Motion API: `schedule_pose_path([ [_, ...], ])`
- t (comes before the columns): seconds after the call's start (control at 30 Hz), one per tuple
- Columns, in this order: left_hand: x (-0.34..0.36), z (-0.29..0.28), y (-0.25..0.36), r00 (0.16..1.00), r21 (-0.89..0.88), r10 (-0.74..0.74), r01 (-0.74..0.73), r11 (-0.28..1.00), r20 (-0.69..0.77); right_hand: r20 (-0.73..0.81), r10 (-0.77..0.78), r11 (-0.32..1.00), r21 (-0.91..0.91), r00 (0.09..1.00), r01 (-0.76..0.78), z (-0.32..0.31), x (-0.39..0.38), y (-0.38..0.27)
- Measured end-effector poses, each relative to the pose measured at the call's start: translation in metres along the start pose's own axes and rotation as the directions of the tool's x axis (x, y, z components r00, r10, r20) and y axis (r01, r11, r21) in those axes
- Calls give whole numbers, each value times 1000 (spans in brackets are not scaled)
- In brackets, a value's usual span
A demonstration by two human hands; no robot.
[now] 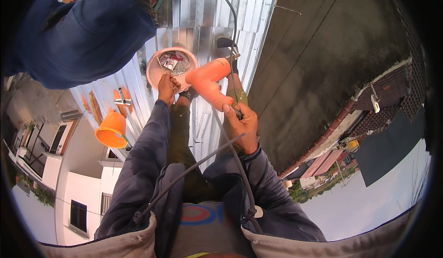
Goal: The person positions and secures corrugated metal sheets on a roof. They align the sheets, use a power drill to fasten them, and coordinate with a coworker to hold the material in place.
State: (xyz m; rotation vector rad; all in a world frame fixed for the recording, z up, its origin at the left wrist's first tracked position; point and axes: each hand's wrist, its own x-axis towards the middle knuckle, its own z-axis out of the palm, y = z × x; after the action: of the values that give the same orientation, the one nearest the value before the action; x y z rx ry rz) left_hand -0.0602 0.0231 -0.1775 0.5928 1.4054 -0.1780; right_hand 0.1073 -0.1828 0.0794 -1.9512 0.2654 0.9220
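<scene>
My right hand (243,125) is closed around the lower end of an orange, L-shaped tool (208,83) that looks like a corded power drill. A dark cord (234,23) runs down from the top to this hand. My left hand (169,88) is at the near rim of a pale pink bucket (151,73), fingers pinched together beside the tool's left end. What they hold, if anything, is too small to make out. Inside the bucket lie thin metal pieces and red-and-white packaging (173,60).
Ribbed metal roofing sheets (198,9) lie beneath me, ending at an edge on the right beside a lower, dark surface (318,59). A co-worker in dark blue (92,36) is close at upper left. An orange bucket-shaped container (110,130) rests at left.
</scene>
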Motion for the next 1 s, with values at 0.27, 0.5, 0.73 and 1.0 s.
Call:
schedule_pose_path([
  [0.27, 58, -42, -61, 958, -76, -288, 287, 955, -2, 54, -157, 983, -90, 986, 161, 2, -3, 34],
  [0.5, 35, -28, -26, 978, 450, -185, 209, 868, -96, 101, -279, 951, -106, 955, 290, 4, -15, 43],
  [0.73, -96, 86, 58, 607, 289, -552, 480, 828, 572, 340, -359, 860, -241, 869, 449, -28, -23, 37],
  [1.0, -111, 92, 30, 919, 275, -289, 214, 937, 269, 263, -506, 457, -726, 822, 514, -50, 12, 50],
])
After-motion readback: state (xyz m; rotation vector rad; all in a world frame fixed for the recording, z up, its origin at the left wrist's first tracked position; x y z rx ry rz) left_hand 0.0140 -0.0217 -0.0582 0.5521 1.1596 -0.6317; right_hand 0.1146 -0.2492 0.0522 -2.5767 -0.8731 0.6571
